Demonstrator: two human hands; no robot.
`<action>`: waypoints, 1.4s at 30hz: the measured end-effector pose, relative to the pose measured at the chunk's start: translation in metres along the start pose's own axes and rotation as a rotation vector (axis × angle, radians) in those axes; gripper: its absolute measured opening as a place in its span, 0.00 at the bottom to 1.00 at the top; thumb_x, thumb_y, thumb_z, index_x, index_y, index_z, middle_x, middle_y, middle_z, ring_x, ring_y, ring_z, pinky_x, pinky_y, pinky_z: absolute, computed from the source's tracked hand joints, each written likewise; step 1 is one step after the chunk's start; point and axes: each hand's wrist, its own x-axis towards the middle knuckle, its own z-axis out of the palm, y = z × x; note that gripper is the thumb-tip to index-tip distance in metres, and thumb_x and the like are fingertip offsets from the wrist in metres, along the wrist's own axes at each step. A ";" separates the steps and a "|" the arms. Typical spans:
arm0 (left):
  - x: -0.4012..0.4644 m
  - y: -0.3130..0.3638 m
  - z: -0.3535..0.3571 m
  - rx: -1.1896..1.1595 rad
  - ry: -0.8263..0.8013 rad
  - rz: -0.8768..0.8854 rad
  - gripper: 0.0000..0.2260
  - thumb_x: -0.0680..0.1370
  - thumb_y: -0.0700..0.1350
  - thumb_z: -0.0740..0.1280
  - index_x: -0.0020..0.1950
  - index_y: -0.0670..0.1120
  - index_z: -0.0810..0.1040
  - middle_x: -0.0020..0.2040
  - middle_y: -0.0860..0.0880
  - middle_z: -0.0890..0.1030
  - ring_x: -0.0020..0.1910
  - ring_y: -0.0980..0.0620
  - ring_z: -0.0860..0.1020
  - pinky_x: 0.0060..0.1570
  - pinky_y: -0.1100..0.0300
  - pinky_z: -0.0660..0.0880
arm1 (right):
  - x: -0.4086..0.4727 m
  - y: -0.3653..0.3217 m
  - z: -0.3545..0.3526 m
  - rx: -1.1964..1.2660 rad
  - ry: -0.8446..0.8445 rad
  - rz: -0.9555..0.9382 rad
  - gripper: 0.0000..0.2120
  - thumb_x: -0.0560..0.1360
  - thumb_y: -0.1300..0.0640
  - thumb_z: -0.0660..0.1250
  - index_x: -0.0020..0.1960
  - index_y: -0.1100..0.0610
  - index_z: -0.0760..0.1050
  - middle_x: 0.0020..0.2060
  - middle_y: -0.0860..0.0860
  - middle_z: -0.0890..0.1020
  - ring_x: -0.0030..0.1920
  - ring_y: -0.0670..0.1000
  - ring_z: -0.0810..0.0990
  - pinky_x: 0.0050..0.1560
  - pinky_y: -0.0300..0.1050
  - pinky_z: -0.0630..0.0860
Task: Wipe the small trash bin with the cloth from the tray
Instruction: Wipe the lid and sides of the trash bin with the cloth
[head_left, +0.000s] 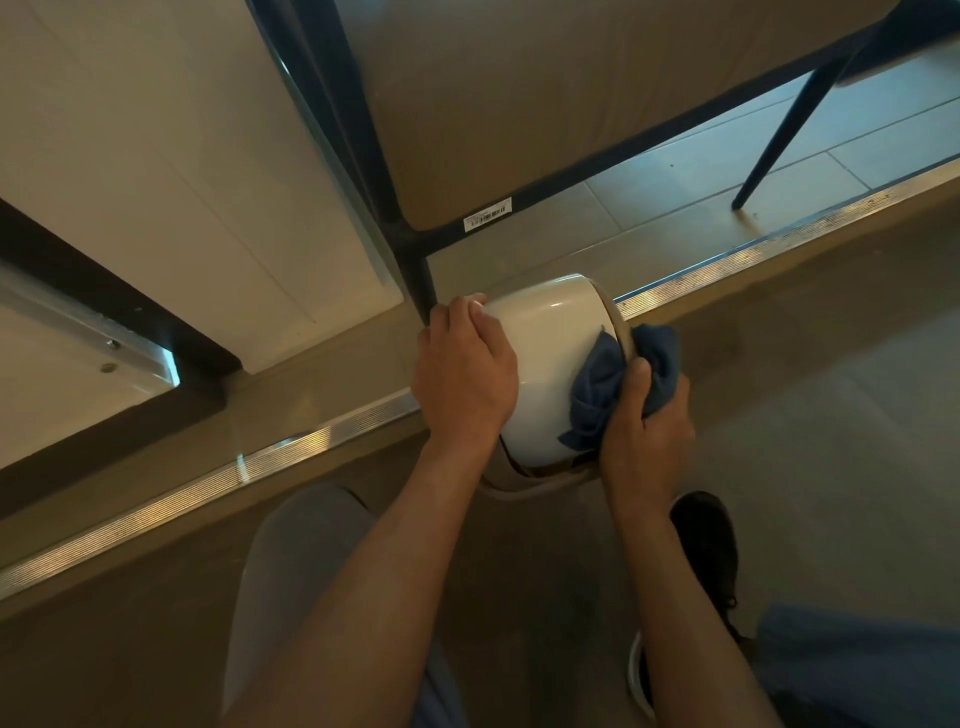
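Observation:
A small white trash bin (550, 353) lies tipped on its side on the floor, its base toward the left. My left hand (465, 374) grips the bin's base end, fingers curled over its edge. My right hand (644, 431) holds a bunched blue cloth (605, 389) and presses it against the bin's side near the rim. Part of the cloth wraps over the rim. The bin's opening is hidden from me.
A black metal table leg (415, 280) stands just left of the bin. A ribbed metal floor strip (311, 441) runs diagonally under the bin. A dark chair leg (769, 156) is at the far right. My knee (296, 551) and shoe (706, 535) are below.

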 end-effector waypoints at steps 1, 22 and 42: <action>0.000 0.000 0.000 0.003 -0.005 0.005 0.17 0.86 0.50 0.51 0.66 0.49 0.76 0.59 0.48 0.78 0.54 0.51 0.75 0.45 0.60 0.65 | 0.003 -0.003 0.002 -0.004 0.000 0.000 0.15 0.85 0.44 0.57 0.62 0.54 0.74 0.50 0.49 0.79 0.51 0.49 0.78 0.44 0.32 0.70; 0.001 0.002 0.002 -0.031 0.009 -0.053 0.16 0.86 0.49 0.51 0.66 0.50 0.76 0.62 0.49 0.77 0.53 0.57 0.70 0.46 0.61 0.63 | 0.024 -0.003 0.009 -0.021 -0.075 -0.090 0.17 0.85 0.42 0.56 0.62 0.52 0.74 0.48 0.48 0.80 0.49 0.49 0.79 0.49 0.44 0.76; 0.000 0.001 0.002 -0.024 -0.020 0.040 0.17 0.86 0.49 0.51 0.66 0.49 0.76 0.61 0.47 0.78 0.57 0.49 0.76 0.46 0.60 0.64 | 0.056 -0.007 -0.023 0.076 -0.418 0.083 0.16 0.84 0.43 0.59 0.60 0.52 0.77 0.53 0.51 0.83 0.55 0.48 0.82 0.53 0.40 0.79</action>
